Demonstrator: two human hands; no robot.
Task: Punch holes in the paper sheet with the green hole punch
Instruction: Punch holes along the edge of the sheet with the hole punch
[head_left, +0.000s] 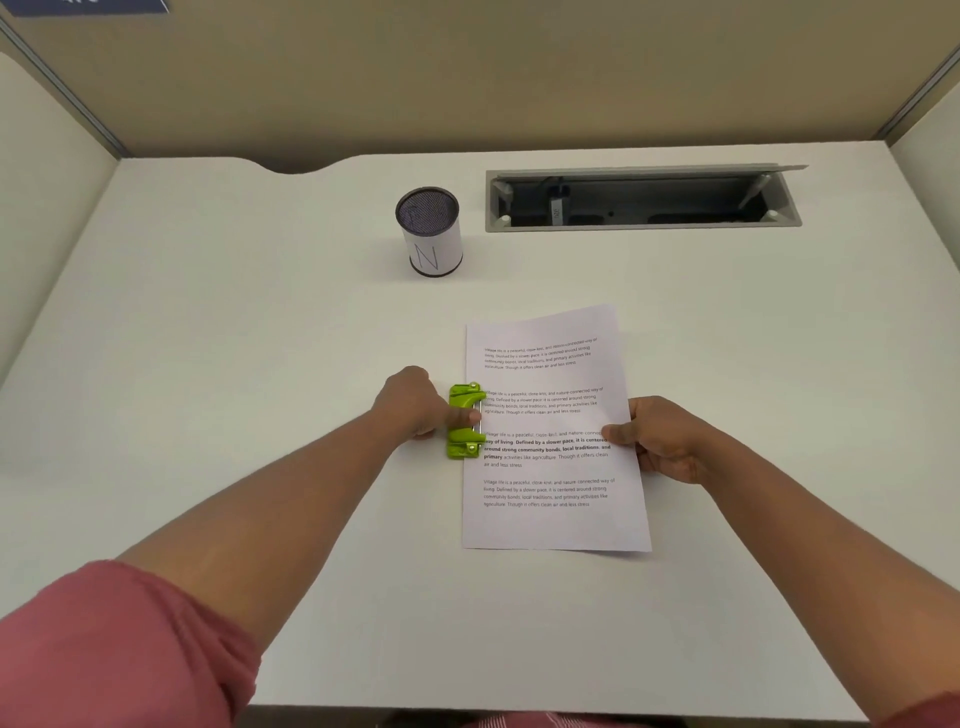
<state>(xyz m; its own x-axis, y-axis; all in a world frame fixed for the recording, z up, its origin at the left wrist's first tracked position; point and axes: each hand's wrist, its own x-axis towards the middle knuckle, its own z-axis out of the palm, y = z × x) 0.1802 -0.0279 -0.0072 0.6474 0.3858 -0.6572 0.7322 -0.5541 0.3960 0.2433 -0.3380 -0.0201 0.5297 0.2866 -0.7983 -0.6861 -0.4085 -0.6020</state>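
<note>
A printed paper sheet (550, 467) lies on the white desk, right of centre. The green hole punch (464, 399) sits at the sheet's left edge, with that edge tucked into its slot. My left hand (415, 402) grips the punch from the left, thumb lying across its top. My right hand (660, 436) pinches the sheet's right edge, thumb on top and fingers underneath.
A mesh pen cup (430, 231) with a white label marked N stands behind the sheet. An open cable tray (644, 200) is sunk into the desk at the back right. Partition walls enclose the desk on three sides.
</note>
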